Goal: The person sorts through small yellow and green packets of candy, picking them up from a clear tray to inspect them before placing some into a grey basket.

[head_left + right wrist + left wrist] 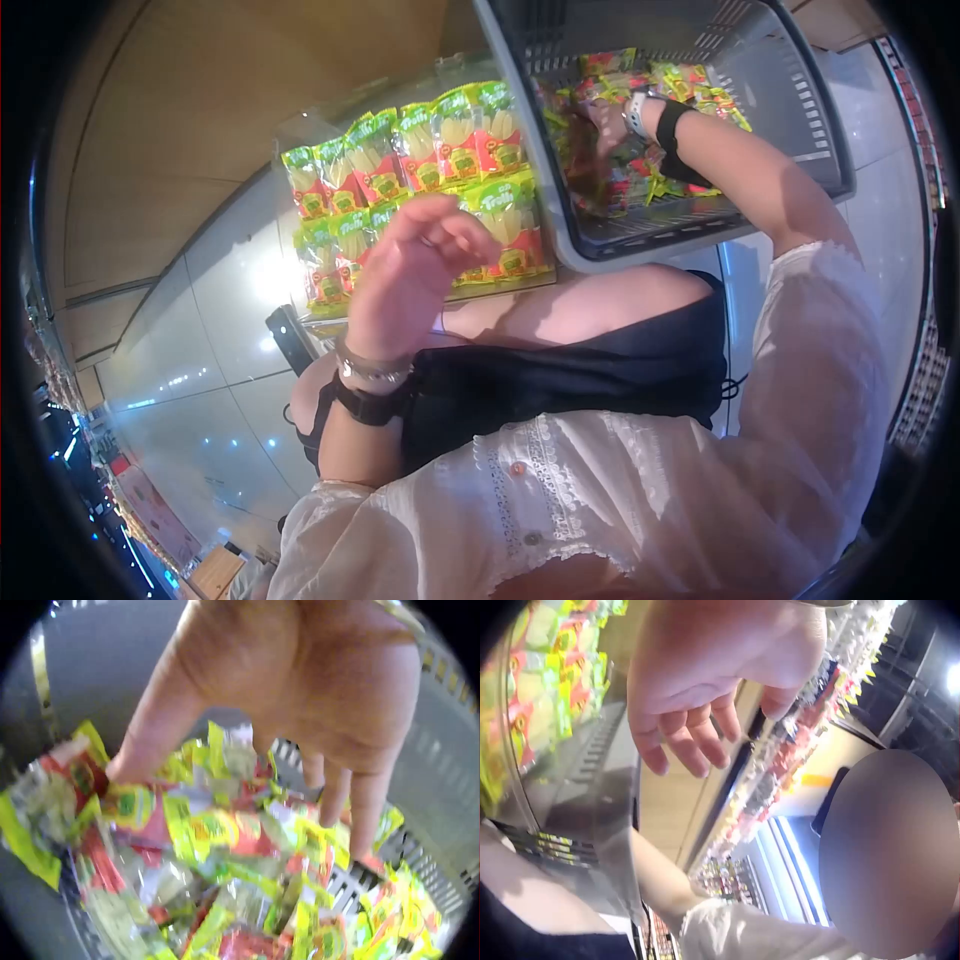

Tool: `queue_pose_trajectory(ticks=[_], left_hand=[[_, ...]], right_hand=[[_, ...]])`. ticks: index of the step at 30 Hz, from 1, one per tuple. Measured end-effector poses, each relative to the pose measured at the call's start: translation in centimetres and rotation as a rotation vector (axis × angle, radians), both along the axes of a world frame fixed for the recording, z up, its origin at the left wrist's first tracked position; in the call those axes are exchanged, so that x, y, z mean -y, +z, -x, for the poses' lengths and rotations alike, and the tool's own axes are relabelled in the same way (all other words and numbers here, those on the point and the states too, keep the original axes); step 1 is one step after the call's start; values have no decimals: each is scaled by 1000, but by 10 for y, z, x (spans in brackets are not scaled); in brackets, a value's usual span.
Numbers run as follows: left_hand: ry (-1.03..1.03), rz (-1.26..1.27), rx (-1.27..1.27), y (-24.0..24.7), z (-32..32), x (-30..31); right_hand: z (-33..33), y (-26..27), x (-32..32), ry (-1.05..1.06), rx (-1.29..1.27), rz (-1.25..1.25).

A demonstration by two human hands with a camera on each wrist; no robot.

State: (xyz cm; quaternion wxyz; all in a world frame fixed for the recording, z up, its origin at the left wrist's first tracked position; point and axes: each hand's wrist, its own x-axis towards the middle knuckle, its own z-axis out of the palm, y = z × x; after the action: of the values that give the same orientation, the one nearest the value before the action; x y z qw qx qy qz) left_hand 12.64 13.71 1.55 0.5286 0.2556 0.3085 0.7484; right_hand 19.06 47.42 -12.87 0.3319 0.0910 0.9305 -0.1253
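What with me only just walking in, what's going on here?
A person's right hand is down in a grey plastic basket, among loose green, yellow and red plastic packets, not visibly gripping one. The left hand holds nothing, raised near similar packets arranged in two rows beside the basket.

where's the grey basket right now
In the head view, the grey basket stands at upper right, beside the rows of bright packets, with the right hand inside.
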Motion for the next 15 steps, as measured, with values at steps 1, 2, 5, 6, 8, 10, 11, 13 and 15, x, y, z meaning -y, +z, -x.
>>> queue_pose_trajectory(ticks=[1, 2, 5, 6, 8, 10, 11, 13, 15], left_hand=[[35, 26, 32, -10, 11, 3], [73, 49, 62, -19, 20, 5], [224, 123, 259, -23, 31, 10], [223, 118, 253, -21, 31, 9], [221, 122, 241, -23, 32, 10], [223, 118, 223, -26, 32, 13], [217, 134, 205, -28, 33, 15], [216, 145, 195, -30, 33, 19], [229, 146, 186, -30, 34, 19]], right_hand=[[4, -14, 8, 6, 18, 12], [10, -26, 17, 171, 5, -32], [15, -36, 38, 499, -21, -110], [14, -26, 39, 662, 32, -136], [14, -15, 44, 544, 193, -70], [18, -1, 50, 328, 243, -17], [19, 5, 52, 112, 283, 35], [19, 5, 41, 314, 256, 13], [17, 3, 17, 705, 188, -22]])
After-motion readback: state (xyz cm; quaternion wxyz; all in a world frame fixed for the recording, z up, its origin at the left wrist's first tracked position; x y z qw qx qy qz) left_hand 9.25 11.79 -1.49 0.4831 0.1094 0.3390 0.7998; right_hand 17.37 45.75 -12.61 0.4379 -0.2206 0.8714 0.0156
